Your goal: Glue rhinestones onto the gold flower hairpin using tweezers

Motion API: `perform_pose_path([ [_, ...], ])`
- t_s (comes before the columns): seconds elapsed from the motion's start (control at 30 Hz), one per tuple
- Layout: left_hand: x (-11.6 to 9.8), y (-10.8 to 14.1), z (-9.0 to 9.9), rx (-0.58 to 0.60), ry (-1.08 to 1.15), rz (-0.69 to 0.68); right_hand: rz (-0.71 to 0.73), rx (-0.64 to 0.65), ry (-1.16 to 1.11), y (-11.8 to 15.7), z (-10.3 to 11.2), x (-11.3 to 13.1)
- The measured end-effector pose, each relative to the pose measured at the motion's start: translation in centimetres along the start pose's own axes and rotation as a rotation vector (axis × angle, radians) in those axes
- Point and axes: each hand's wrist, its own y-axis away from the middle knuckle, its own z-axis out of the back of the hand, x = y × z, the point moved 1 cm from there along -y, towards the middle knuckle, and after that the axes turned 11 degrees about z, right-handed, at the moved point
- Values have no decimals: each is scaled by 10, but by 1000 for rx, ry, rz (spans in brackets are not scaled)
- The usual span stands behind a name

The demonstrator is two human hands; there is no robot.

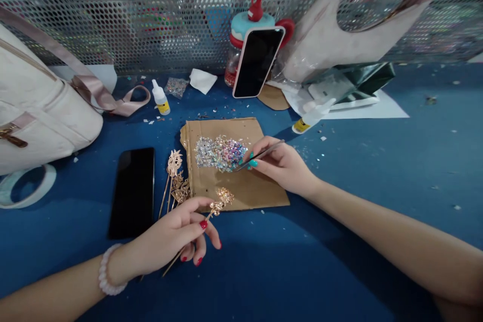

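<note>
Between the fingers of my left hand (177, 236) is a gold hairpin (222, 198) with an ornate flower-like head, its long stem slanting down below the palm. My right hand (283, 166) grips slim metal tweezers (264, 152). Their tip reaches the lower right edge of a pile of small shiny rhinestones (221, 153) in pale, pink and blue tones. The pile lies on a piece of brown cardboard (241, 193). Left of the cardboard, several more gold hairpins (174, 163) lie on the blue table, partly covered by my left hand.
A black phone (132, 191) lies at left, near a tape roll (28, 188) and a white bag (45, 100). Glue bottles (161, 98) (304, 123) stand beyond the cardboard. Another phone (259, 63) leans on a red-and-blue cup (251, 22). A second bag (339, 35) rests against the perforated metal screen (151, 25).
</note>
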Motion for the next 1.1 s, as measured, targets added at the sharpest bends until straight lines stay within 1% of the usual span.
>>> perform_pose_path([
  [0.17,1,1,0,6,-40,-47,44,41,74,4,-7,-3],
  [0.27,1,3,-1,-3,-57,-82,88,38,149,7,-10,-2],
  [0.37,2,5,-4,-38,-46,-125,131,-3,264,9,-12,-1],
  [0.47,3,7,-7,-77,-44,-167,175,-83,374,12,-11,-1],
  [0.53,4,8,-8,-86,-40,-194,188,-139,401,15,-9,-2],
  [0.63,6,9,-8,-101,-29,-232,149,-200,361,24,-5,-2],
  [0.7,6,8,-8,-102,-15,-249,96,-231,304,30,-3,0],
  [0.8,7,6,-6,-87,12,-255,33,-251,215,35,-2,2],
  [1.1,7,2,-5,-101,32,-233,-26,-197,278,29,-3,-5],
])
